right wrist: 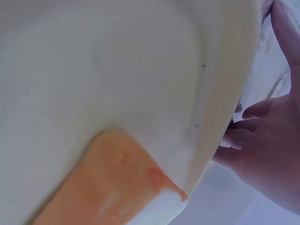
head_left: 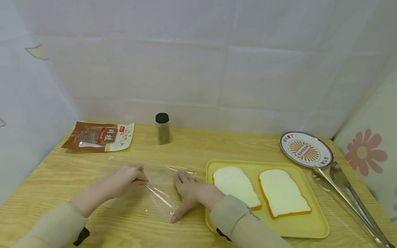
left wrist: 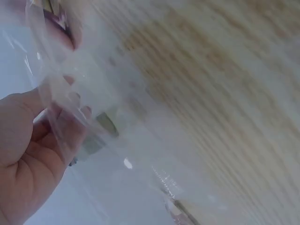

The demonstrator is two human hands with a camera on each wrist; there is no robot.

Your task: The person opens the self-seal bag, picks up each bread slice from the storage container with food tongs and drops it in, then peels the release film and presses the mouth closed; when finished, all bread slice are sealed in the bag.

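Observation:
A clear, thin plastic film (head_left: pixel 159 199) with glossy creases lies on the wooden table between the two hands. My left hand (head_left: pixel 126 180) pinches its near left part between thumb and fingers and pulls up a fold; in the left wrist view the film (left wrist: pixel 103 154) drapes over the fingers. With its fingers spread, my right hand (head_left: pixel 188 191) rests on the film's right side, just left of a yellow tray (head_left: pixel 313 228). The right forearm passes over the tray's near left corner. On the tray lie two white bread slices, a left one (head_left: pixel 235 184) and a right one (head_left: pixel 283 194).
Behind the film lie a brown and white food packet (head_left: pixel 96 137) and a small black-capped jar (head_left: pixel 163 129). At the back right is a round patterned plate (head_left: pixel 306 149), with metal tongs (head_left: pixel 357 207) reaching toward the table's right edge. A wall covering (head_left: pixel 152 67) borders the table's back.

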